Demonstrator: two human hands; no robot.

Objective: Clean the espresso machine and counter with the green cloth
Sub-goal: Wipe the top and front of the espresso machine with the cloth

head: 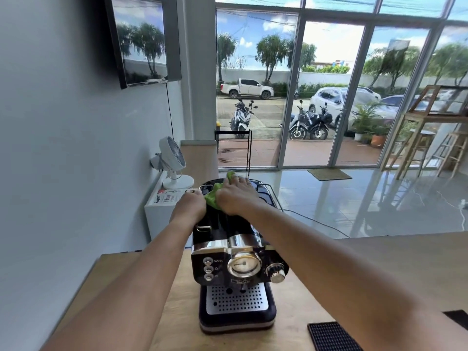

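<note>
A black and chrome espresso machine [235, 264] stands on the wooden counter [395, 269], its front facing me. The green cloth [213, 196] lies bunched on the machine's top, toward the back. My right hand [236, 196] presses flat on the cloth, fingers stretched toward the rear edge, and covers most of it. My left hand [190, 205] rests on the top's left edge beside the cloth, fingers curled over the rim and chrome rail. Both forearms reach forward over the machine.
A black rubber mat [331, 336] lies on the counter at the front right. Behind the machine, a white fan [173, 163] and a book [167, 197] sit on a white cabinet by the left wall. A power cable [319, 222] trails across the tiled floor.
</note>
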